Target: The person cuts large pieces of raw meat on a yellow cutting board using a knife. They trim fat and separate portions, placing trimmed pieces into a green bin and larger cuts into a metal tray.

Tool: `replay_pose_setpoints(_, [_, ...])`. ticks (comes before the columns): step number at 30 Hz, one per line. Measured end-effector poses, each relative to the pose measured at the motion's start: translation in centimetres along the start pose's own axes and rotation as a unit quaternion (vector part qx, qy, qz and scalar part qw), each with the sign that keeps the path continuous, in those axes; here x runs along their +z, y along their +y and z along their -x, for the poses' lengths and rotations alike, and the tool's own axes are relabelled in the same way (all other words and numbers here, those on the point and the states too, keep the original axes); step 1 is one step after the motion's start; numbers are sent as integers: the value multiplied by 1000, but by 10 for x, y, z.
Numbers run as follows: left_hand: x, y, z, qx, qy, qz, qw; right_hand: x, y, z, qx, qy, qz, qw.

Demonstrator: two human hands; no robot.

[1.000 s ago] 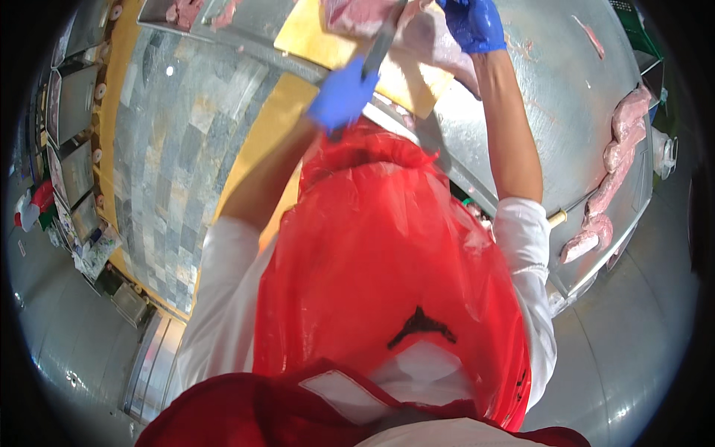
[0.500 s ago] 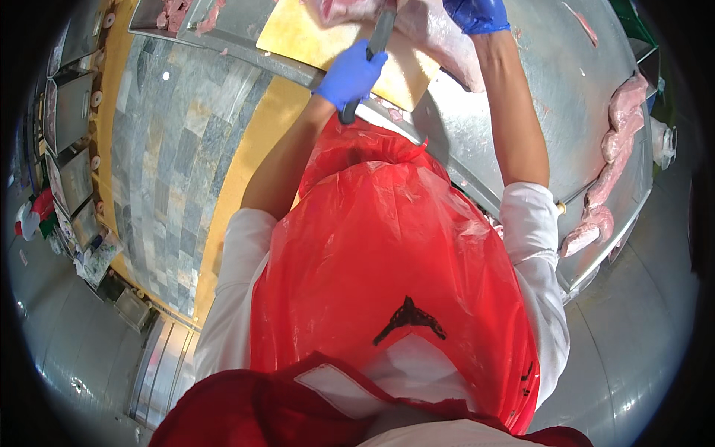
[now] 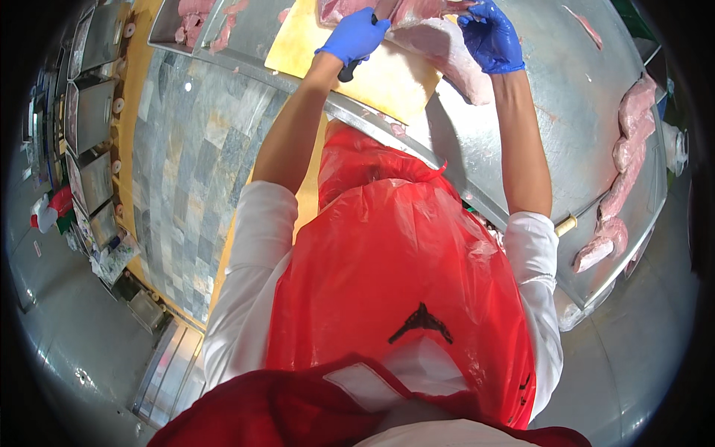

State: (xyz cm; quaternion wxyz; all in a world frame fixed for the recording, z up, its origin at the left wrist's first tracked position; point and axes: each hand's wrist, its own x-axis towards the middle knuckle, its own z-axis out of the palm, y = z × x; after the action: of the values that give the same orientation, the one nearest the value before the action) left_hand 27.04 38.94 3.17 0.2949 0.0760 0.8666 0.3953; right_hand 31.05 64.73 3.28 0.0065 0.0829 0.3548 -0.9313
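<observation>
My left hand, in a blue glove, grips the black handle of a knife, whose blade reaches into a large piece of pink meat at the top edge of the view. My right hand, also gloved in blue, has its fingers closed on the meat's upper right edge. The meat lies partly on a yellow cutting board and extends onto the steel worktop. A paler, skin-like part of the piece hangs toward the lower right, between my hands.
Steel trays with pink scraps stand upper left. A long row of meat pieces lies along the worktop's right side, near a rod with a cream handle. Tiled floor and steel bins are on the left.
My left hand and the knife have moved up onto the meat. My right hand has shifted lower in the view, still at the meat, with more of its fingers now showing.
</observation>
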Motion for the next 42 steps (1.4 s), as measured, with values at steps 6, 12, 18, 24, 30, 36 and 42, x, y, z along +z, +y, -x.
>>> replay_pose_setpoints(6, [27, -68, 48, 135, -3, -75, 988, 10, -10, 0, -28, 62, -34, 997])
replay_pose_setpoints(12, [6, -28, -13, 3, -138, 45, 989, 39, -10, -11, 15, 52, -76, 996])
replay_pose_setpoints(18, [-2, -29, 11, 75, -147, -31, 986, 70, -34, 12, 2, 97, -76, 992])
replay_pose_setpoints(24, [19, -76, 52, 155, -164, 108, 968, 70, -56, 36, -102, 167, -114, 974])
replay_pose_setpoints(30, [55, -34, -8, 145, -124, 39, 981, 93, -63, 63, -141, 233, -124, 954])
replay_pose_setpoints(36, [65, -22, 4, 87, -166, 64, 980, 61, -99, 72, -103, 135, -203, 964])
replay_pose_setpoints(42, [95, -41, 73, 143, -104, 67, 982, 24, -144, 82, -162, 135, -184, 960])
